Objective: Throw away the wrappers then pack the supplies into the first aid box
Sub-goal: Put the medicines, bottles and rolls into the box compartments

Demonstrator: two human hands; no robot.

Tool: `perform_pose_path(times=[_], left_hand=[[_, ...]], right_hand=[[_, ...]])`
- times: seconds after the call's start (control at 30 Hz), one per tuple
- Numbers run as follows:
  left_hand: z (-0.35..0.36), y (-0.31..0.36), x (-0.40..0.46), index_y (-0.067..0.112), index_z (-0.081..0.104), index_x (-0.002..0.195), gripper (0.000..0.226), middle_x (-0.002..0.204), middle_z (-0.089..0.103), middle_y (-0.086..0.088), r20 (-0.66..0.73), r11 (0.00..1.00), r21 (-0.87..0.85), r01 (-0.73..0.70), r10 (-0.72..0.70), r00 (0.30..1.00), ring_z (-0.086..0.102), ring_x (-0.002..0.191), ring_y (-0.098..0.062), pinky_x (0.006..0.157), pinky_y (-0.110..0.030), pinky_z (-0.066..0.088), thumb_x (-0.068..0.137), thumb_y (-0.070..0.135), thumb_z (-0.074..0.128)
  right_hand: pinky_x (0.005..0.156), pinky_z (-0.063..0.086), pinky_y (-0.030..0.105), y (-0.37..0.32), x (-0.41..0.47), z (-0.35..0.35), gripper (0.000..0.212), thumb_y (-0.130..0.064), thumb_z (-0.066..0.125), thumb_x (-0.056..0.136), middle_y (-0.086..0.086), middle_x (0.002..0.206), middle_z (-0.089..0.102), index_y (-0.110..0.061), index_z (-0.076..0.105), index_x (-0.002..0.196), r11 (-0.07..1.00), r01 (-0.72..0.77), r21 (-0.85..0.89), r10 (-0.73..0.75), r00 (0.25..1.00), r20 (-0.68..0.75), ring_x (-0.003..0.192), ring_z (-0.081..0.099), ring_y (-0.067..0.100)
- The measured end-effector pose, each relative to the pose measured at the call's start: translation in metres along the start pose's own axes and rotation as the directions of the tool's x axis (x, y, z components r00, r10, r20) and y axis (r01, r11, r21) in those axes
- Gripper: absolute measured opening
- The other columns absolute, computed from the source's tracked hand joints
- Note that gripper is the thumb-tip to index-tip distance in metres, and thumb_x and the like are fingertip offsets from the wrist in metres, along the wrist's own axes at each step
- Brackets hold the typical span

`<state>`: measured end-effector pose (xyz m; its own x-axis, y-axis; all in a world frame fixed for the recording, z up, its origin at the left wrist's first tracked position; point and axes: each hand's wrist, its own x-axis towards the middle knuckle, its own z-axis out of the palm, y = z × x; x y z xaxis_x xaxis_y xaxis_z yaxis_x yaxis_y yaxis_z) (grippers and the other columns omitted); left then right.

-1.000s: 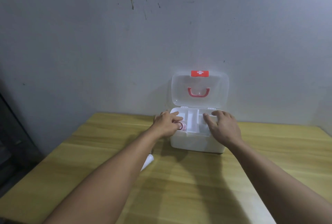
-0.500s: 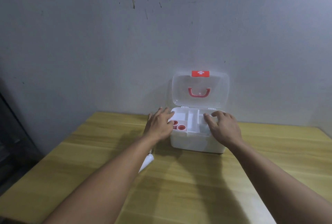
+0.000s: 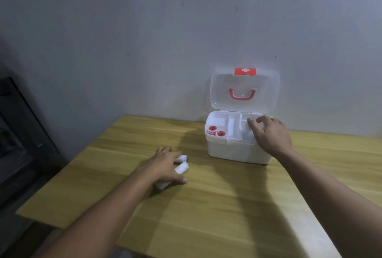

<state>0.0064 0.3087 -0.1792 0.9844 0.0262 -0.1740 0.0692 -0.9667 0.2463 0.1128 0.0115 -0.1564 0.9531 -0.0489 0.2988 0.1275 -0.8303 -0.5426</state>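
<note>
The white first aid box [image 3: 233, 152] stands at the back of the wooden table, its clear lid [image 3: 266, 92] raised against the wall. Two red-cored tape rolls [image 3: 216, 131] lie in the front left compartment of its tray. My right hand [image 3: 270, 133] rests on the tray's right side, fingers apart, nothing visible in it. Left of the box, my left hand [image 3: 163, 165] curls over several white bandage rolls [image 3: 182, 168] lying on the table, thumb under them; one roll is partly hidden beneath the palm.
The grey wall stands directly behind the box. A dark cabinet or frame [image 3: 22, 133] sits off the table's left edge. The wooden table [image 3: 227, 206] stretches toward me in front of the box.
My left hand left the box's left compartment, uncovering the two tape rolls, and dropped down-left onto the bandage rolls. The right hand stayed on the tray.
</note>
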Motion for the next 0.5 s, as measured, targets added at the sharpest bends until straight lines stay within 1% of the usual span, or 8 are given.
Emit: perform_pose_path(times=[0.07,0.1,0.17,0.27,0.33,0.4,0.47,0.5], left_hand=[[0.002,0.002,0.000,0.025,0.057,0.119,0.059,0.114,0.050,0.001,-0.090,0.999,-0.037,-0.026,0.023,0.996,0.051,0.113,-0.022,0.081,-0.031,0.043,0.067,0.044,0.077],[0.002,0.004,0.000,0.022,0.060,0.112,0.048,0.109,0.054,0.001,-0.120,0.999,-0.046,-0.023,0.017,0.993,0.055,0.106,-0.023,0.076,-0.030,0.042,0.070,0.039,0.076],[0.002,0.008,0.003,0.019,0.063,0.104,0.034,0.106,0.061,-0.001,-0.155,0.998,-0.058,-0.007,-0.002,0.988,0.058,0.098,-0.024,0.071,-0.029,0.041,0.073,0.032,0.072],[-0.006,0.018,0.007,0.021,0.061,0.092,0.020,0.101,0.064,-0.002,-0.223,1.000,-0.025,-0.007,0.002,0.975,0.060,0.096,-0.027,0.068,-0.029,0.041,0.075,0.031,0.066],[-0.021,0.027,0.009,0.023,0.058,0.085,0.015,0.098,0.066,-0.003,-0.295,1.000,-0.021,0.016,-0.021,0.955,0.061,0.094,-0.030,0.067,-0.030,0.040,0.076,0.032,0.066],[-0.043,0.038,0.013,0.021,0.062,0.088,0.017,0.098,0.067,-0.005,-0.384,0.999,-0.044,0.023,-0.038,0.922,0.062,0.093,-0.030,0.069,-0.030,0.042,0.076,0.033,0.067],[-0.064,0.052,0.022,0.019,0.065,0.094,0.021,0.098,0.067,-0.005,-0.431,0.995,-0.102,-0.023,-0.023,0.902,0.062,0.091,-0.031,0.071,-0.032,0.045,0.077,0.032,0.067],[-0.072,0.061,0.028,0.018,0.066,0.093,0.021,0.096,0.067,-0.006,-0.430,0.991,-0.121,-0.052,-0.005,0.903,0.061,0.087,-0.031,0.069,-0.032,0.045,0.078,0.032,0.066]], right_hand=[[0.096,0.040,0.046,0.000,0.000,0.001,0.065,-0.068,0.034,0.086,0.011,0.129,0.059,-0.017,0.060,0.119,1.000,-0.007,0.005,0.007,1.000,0.005,0.126,0.043,0.031],[0.096,0.041,0.046,0.000,0.000,0.001,0.066,-0.068,0.033,0.085,0.011,0.128,0.060,-0.018,0.060,0.118,1.000,-0.010,0.006,0.010,1.000,0.008,0.126,0.043,0.031],[0.095,0.041,0.045,-0.001,-0.001,0.002,0.066,-0.068,0.033,0.086,0.011,0.127,0.060,-0.018,0.060,0.118,1.000,-0.011,0.005,0.011,1.000,0.008,0.125,0.043,0.031],[0.094,0.041,0.045,-0.001,-0.002,0.001,0.063,-0.066,0.035,0.088,0.011,0.127,0.060,-0.017,0.060,0.119,1.000,-0.007,0.007,0.007,1.000,0.002,0.125,0.044,0.031],[0.094,0.041,0.044,-0.001,-0.002,0.001,0.063,-0.066,0.035,0.088,0.011,0.127,0.060,-0.017,0.060,0.118,1.000,-0.001,0.004,0.001,1.000,0.000,0.124,0.044,0.031],[0.095,0.040,0.043,-0.002,-0.002,0.000,0.063,-0.065,0.035,0.089,0.010,0.128,0.060,-0.016,0.060,0.119,1.000,0.005,0.000,-0.005,1.000,-0.002,0.125,0.044,0.030],[0.096,0.039,0.043,-0.003,-0.002,-0.001,0.061,-0.063,0.036,0.090,0.010,0.129,0.059,-0.015,0.060,0.119,1.000,0.007,0.003,-0.007,1.000,-0.006,0.126,0.043,0.030],[0.096,0.039,0.043,-0.003,-0.002,-0.001,0.061,-0.063,0.037,0.090,0.010,0.130,0.059,-0.015,0.060,0.119,1.000,0.009,0.003,-0.009,1.000,-0.007,0.126,0.042,0.029]])
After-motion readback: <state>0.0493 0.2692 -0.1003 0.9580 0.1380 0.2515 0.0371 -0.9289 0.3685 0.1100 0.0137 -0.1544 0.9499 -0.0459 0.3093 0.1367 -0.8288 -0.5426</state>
